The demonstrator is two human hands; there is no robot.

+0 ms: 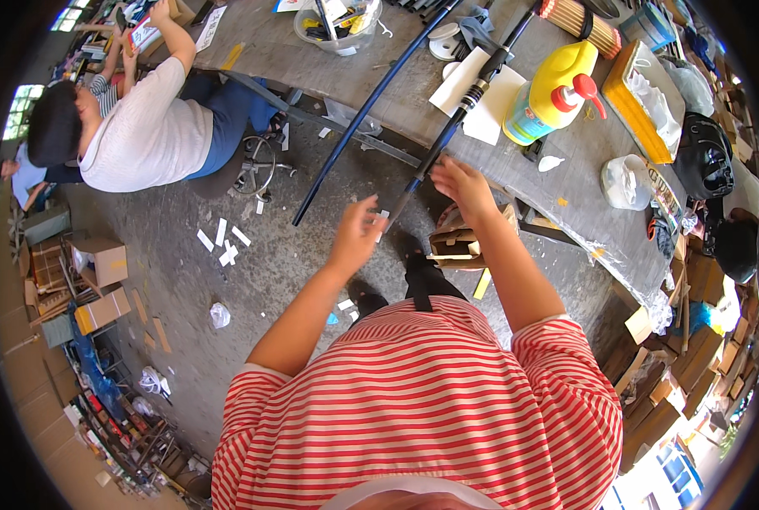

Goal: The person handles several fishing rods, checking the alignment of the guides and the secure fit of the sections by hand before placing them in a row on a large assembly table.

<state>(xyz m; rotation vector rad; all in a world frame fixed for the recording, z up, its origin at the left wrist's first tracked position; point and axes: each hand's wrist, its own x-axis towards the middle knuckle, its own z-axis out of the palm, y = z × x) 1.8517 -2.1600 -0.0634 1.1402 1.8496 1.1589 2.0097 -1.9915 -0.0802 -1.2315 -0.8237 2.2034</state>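
A dark fishing rod (467, 100) with a reel seat lies across the table edge. Its lower end juts out toward me, between my hands. To the left of that end is my left hand (359, 235), slightly blurred, with fingers bent but apart. A small pale slip shows beside its fingertips; whether they touch it I cannot tell. My right hand (462, 185) is just right of the rod, its fingers loosely spread close to the shaft and not wrapped round it. Another long blue-black rod (367, 109) reaches over the table edge farther left.
On the grey table (558, 200) stand a yellow pump bottle (552, 89), a clear tub (627, 182), a yellow-sided tray (621, 106) and a tool bin (338, 30). A brown box (457, 246) is below the edge. A co-worker (146, 127) sits left; paper scraps (222, 229) litter the floor.
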